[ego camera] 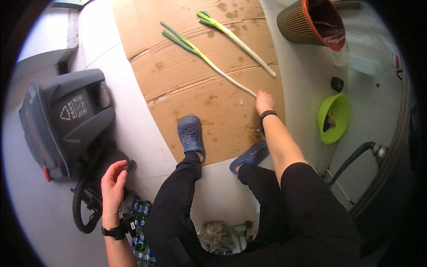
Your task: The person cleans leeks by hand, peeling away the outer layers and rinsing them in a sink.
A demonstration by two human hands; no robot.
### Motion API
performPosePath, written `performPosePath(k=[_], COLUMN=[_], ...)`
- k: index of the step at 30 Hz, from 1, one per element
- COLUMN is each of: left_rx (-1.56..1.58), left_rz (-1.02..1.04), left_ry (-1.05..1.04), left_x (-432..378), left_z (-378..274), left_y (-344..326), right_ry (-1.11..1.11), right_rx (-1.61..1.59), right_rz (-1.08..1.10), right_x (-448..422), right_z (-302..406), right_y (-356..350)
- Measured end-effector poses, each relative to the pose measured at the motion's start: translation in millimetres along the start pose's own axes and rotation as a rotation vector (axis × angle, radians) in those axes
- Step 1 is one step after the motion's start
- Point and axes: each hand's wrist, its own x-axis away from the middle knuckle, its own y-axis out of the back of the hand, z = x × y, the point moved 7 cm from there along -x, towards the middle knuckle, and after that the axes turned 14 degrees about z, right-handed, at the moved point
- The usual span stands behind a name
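Observation:
My right hand (264, 100) is closed around the white root end of a long, thin green onion stalk (218, 70). That stalk runs up and left across a flattened cardboard sheet (186, 80), its green leaves at the far end. A thicker stalk of the same kind (245, 48) lies on the cardboard to the upper right, apart from the first. My left hand (115, 182) is raised at the lower left, holding nothing, with its fingers loosely curled and parted. Small pale scraps (241, 102) lie just left of my right hand.
A ribbed bin (293, 25) with an orange rim stands at the upper right, above a lime-green basin (343, 116). At left is a dark grey machine (66, 123) with a black hose (78, 207). Bottles (140, 213) stand at lower left. My feet, in blue clogs (190, 131), flank the cardboard's near edge.

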Motion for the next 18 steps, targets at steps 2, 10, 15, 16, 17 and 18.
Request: performPosePath(k=[2,10,15,16,17,18], left_rx=[0.022,-0.003,-0.447,-0.524,-0.604,-0.632], left_rz=[-0.015,0.105,0.063,0.055,0.048,0.084], left_ry=[-0.005,-0.13,-0.459,-0.53,-0.613,-0.679], left_x=[10.1,62.2,136.7,157.9,174.2,186.5], left_z=[5.2,-68.5,-200.8,-234.7,-268.4,-296.3], left_y=[3.6,-14.1,-28.1,-36.9,-48.2,-61.5], right_ry=[0.067,0.438,0.52,0.509,0.498,0.495], right_rx=[0.055,-0.69,-1.115,-1.132,-1.153,-1.171], right_rz=[0.076,0.047,0.406,0.49,0.564,0.568], right_x=[15.8,206.3,407.6,450.6,486.5,519.2], right_z=[18.7,32.8,30.1,20.9,9.8,-5.7], right_y=[5.6,70.0,223.1,256.4,284.4,307.6])
